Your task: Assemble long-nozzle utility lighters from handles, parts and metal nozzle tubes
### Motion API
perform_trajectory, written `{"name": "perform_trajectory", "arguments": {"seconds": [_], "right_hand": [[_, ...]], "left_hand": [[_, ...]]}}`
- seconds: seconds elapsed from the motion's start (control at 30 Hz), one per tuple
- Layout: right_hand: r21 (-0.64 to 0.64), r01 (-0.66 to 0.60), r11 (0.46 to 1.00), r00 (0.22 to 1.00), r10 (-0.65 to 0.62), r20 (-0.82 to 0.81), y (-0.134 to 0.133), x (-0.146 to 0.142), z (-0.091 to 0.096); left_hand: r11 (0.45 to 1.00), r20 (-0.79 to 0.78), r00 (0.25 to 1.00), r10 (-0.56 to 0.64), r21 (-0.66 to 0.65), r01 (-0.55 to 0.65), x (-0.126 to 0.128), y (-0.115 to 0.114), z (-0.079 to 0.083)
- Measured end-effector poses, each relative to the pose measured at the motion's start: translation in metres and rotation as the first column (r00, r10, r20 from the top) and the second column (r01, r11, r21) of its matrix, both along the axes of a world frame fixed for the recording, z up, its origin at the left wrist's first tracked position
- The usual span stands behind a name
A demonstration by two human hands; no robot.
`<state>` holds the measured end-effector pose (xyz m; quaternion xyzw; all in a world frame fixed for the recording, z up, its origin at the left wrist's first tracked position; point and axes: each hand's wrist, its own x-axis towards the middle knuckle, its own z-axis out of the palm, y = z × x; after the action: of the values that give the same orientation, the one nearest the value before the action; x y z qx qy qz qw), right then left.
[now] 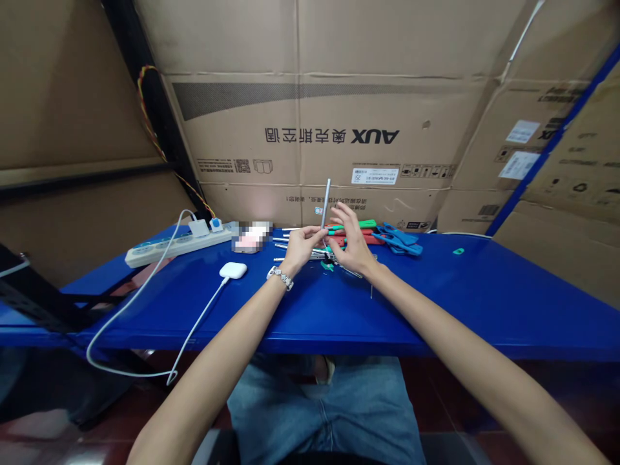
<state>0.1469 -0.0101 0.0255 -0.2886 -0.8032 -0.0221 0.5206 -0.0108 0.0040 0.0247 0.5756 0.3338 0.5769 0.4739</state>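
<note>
Thumb and fingers of my left hand (303, 248) pinch the lower end of a slim grey rod (327, 201), which stands nearly upright above the table. My right hand (353, 242) is just to the right of it, fingers curved and spread apart; whether a fingertip touches the rod's lower end, I cannot tell. Beneath and behind both hands lie tools with metal shafts and red handles (375, 239) and green handles (367, 224), partly hidden by the hands. Small green and black bits (328, 265) rest on the table below the fingers.
Blue tools or clips (400, 240) lie right of the pile, and a small green piece (458, 251) farther right. At left are a white power strip (179, 247), a white earbud case (233, 270) on a cable, and a blurred-out object (250, 237). Cardboard (310, 103) walls the back.
</note>
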Motion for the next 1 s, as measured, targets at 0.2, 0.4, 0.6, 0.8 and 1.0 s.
{"name": "perform_trajectory", "arguments": {"seconds": [0.2, 0.4, 0.6, 0.8, 1.0], "right_hand": [[-0.274, 0.213, 0.938, 0.97, -0.169, 0.176, 0.002, -0.001, -0.013], [-0.456, 0.137, 0.879, 0.99, -0.131, 0.046, 0.013, 0.004, -0.011], [-0.332, 0.27, 0.904, 0.936, -0.166, 0.31, 0.026, 0.022, 0.01], [-0.288, 0.47, 0.835, 0.777, -0.237, 0.583, 0.024, 0.034, 0.008], [-0.316, 0.452, 0.834, 0.783, -0.202, 0.588, 0.033, 0.034, -0.016]], "left_hand": [[0.993, 0.216, 0.976, 0.036, -0.114, -0.012, 0.008, 0.002, -0.002], [0.968, 0.335, 0.94, 0.062, -0.249, 0.025, 0.012, 0.005, 0.001], [0.911, 0.25, 0.968, 0.018, -0.403, 0.088, 0.012, 0.001, -0.004], [0.868, 0.164, 0.986, 0.031, -0.494, 0.054, 0.015, 0.008, -0.019], [0.87, 0.208, 0.978, 0.008, -0.483, 0.096, 0.015, 0.005, -0.019]]}}
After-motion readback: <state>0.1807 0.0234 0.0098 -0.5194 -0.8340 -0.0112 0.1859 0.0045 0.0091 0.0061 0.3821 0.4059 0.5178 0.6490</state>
